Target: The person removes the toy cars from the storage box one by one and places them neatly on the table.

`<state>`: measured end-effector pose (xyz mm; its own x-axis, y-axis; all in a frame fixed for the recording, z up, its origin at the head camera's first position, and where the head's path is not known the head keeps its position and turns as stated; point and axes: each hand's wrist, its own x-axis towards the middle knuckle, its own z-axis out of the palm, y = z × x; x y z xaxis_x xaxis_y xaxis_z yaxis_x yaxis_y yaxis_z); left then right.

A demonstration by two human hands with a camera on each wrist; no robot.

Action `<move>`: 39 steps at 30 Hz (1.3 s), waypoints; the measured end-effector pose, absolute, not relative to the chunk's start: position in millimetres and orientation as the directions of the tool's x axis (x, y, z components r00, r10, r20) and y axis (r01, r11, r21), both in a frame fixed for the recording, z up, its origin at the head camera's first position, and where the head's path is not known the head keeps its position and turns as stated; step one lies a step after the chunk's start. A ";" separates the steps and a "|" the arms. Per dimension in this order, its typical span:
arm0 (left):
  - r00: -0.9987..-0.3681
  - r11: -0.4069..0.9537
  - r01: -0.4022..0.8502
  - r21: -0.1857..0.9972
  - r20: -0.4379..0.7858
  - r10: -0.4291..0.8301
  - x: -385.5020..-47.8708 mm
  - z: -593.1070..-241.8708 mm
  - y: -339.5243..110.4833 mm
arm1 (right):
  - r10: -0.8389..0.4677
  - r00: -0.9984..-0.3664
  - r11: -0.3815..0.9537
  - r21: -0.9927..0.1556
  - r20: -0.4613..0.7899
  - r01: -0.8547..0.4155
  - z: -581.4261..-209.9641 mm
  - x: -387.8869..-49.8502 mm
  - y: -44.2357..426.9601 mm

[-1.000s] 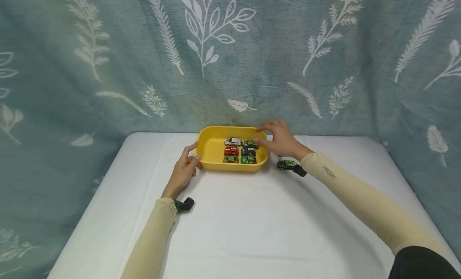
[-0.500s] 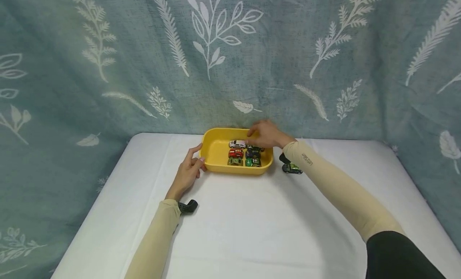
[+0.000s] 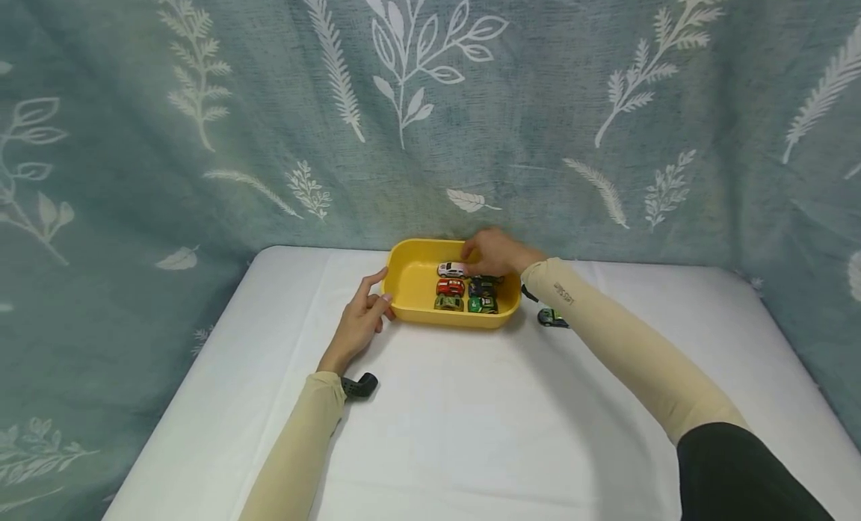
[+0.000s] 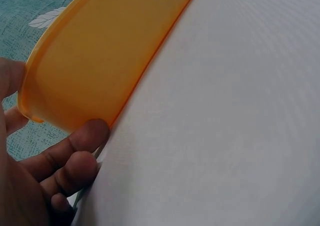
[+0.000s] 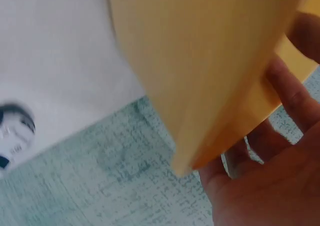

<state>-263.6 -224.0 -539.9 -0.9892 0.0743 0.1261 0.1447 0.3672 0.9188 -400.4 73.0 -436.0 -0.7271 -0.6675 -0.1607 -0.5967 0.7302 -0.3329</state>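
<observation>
A yellow tray [image 3: 403,295] stands at the table's back edge with several toy cars in two columns. My left hand [image 3: 358,323] holds its left end, index finger along the rim and thumb at the front corner; in the left wrist view, fingertips [image 4: 92,135] touch the tray wall [image 4: 85,70]. My right hand [image 3: 496,253] reaches over the tray's back right corner, fingers bent down beside the white car [image 3: 451,270]. It partly covers a dark green car [image 3: 496,279]; its grip is hidden. Below lie a red car [image 3: 450,287], a purple car [image 3: 480,288] and green ones [image 3: 483,305].
Outside the tray, a dark green car [image 3: 551,318] lies on the white table [image 3: 471,416], partly behind the right sleeve. A patterned curtain [image 3: 282,117] hangs close behind the tray. The right wrist view shows a blurred black-and-white round thing [image 5: 17,133].
My right hand has moved left and inward from the tray's right rim, covering more of the dark green car. The left hand has stayed on the left end. The head view has shifted slightly.
</observation>
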 end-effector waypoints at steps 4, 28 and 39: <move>-0.989 0.370 0.148 0.917 0.127 0.080 -264.0 -539.5 -222.9 | -0.656 -0.730 0.745 -0.322 -0.193 -0.584 -436.4 -405.4 71.2; -0.990 0.387 0.137 0.912 0.116 0.076 -262.5 -538.5 -223.0 | -0.666 -0.687 0.744 -0.198 -0.291 -0.638 -434.4 -415.6 43.2; -0.990 0.388 0.138 0.911 0.122 0.065 -262.8 -539.3 -223.1 | -0.682 -0.674 0.731 -0.212 -0.284 -0.649 -441.9 -420.3 38.4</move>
